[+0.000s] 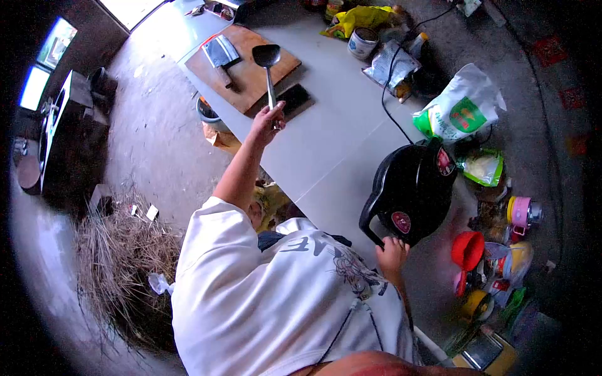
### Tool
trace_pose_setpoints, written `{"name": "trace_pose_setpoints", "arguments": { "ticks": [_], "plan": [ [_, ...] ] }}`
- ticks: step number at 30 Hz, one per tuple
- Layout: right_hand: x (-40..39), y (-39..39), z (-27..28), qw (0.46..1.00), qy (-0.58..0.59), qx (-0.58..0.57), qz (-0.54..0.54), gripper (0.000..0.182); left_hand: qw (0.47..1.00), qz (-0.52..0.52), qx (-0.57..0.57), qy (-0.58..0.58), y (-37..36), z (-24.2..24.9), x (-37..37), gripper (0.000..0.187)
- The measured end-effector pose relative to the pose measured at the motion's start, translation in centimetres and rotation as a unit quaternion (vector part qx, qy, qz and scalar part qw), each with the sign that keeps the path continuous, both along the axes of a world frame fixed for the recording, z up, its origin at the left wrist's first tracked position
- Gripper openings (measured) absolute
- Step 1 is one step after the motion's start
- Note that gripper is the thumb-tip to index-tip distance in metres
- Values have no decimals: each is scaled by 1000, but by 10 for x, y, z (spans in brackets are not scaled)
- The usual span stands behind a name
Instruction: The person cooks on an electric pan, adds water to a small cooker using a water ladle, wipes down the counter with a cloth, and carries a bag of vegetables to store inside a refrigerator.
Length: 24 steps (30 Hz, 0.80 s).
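Observation:
My left hand [268, 124] is closed around the handle of a spatula [268, 57]. Its dark, wide blade points away from me, over a wooden cutting board [276, 61]. A cleaver [221, 56] lies flat on that board, beside the spatula. My right hand [393, 254] is at the looped front handle of a black round electric griddle [411, 191], its fingers curled against the handle's end. The griddle's lid looks closed, so its inside is hidden. A dark flat block [298, 100] lies by the board's near edge, just beyond my left hand.
The pale tabletop [332, 141] carries a power cord [390, 106], a white-and-green bag [461, 106], an open green packet [483, 168] and a tin can [362, 44]. A red ladle-like scoop [467, 250] and several jars stand right. Dry straw [125, 269] is heaped on the floor at left.

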State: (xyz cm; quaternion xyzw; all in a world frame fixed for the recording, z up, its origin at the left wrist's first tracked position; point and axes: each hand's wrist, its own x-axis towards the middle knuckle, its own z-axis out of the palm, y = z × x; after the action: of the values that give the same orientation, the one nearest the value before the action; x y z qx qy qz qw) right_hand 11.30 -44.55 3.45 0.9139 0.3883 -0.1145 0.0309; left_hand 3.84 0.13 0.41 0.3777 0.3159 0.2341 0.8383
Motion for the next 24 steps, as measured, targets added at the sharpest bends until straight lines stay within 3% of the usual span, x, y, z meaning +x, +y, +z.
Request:
{"name": "trace_pose_setpoints", "arguments": {
  "ticks": [6, 8, 11, 15, 17, 19, 21, 22, 24],
  "plan": [
    [-10, 0, 2, 992, -59, 41, -102, 23, 998, 36, -54, 3, 55, -26, 5, 18],
    [-16, -7, -3, 988, -81, 39, -126, 24, 999, -19, 37, 19, 79, -51, -1, 24],
    [-47, -24, -5, 971, -17, 91, -220, 28, 995, -77, 24, 55, 89, -49, 5, 31],
    [-60, -38, -10, 969, -57, 93, -220, 26, 989, -116, 55, 69, 71, -37, 31, 34],
    [-47, -22, 0, 976, -86, 129, -152, 19, 988, -112, 72, 77, 58, -27, 36, 35],
    [-39, -14, 0, 971, -87, 130, -183, 20, 991, -89, 75, 71, 54, -15, 41, 37],
    [-43, -16, 2, 962, 26, 112, -249, 23, 994, -66, 87, 31, 33, 5, 49, 38],
    [-45, -13, 7, 962, 23, 111, -249, 23, 991, -62, 117, 33, 23, 16, 53, 39],
    [-39, -15, 15, 887, 89, 314, -327, 33, 985, -56, 164, -22, -12, 52, 69, 41]
  ]
}}
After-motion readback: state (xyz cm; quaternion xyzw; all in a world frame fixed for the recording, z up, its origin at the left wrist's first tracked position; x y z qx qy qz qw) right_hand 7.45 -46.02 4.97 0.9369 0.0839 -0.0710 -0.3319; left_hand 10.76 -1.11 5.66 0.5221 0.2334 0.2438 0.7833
